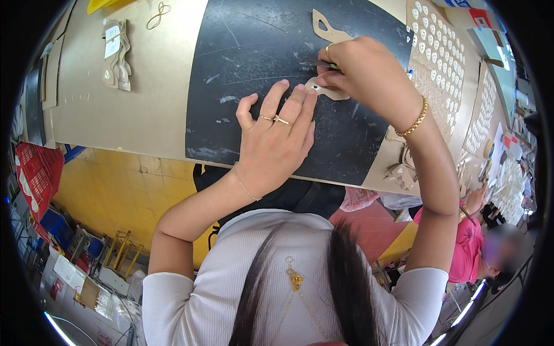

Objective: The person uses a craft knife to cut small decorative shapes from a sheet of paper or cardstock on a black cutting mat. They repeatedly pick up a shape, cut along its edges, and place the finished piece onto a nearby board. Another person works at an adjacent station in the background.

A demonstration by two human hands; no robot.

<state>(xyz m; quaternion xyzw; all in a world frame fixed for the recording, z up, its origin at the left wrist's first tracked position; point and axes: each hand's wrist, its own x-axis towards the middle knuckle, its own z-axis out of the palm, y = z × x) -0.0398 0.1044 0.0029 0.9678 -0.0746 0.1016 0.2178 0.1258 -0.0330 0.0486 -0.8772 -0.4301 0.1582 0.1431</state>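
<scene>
Head view: your left hand lies flat, fingers spread, on the black cutting mat, fingertips pinning the near end of a thin tan cut-out piece. Your right hand is clenched around a slim tool, tip down at the piece; what kind of tool it is I cannot tell, your fingers hide most of it. The piece sits at the mat's upper right, between both hands, and a second strip of the same material lies just beyond. It looks light, thin and bendy, probably leather or card, so it will slide on the mat unless pressed; hold it flat near the cut line, not at the narrow ends, which look easy to crease or tear. Mat rests on a cardboard-covered desk. Sheets of small white cut shapes lie to the right, a bundle of tan pieces far left. Another person in a pink top works lower right.
</scene>
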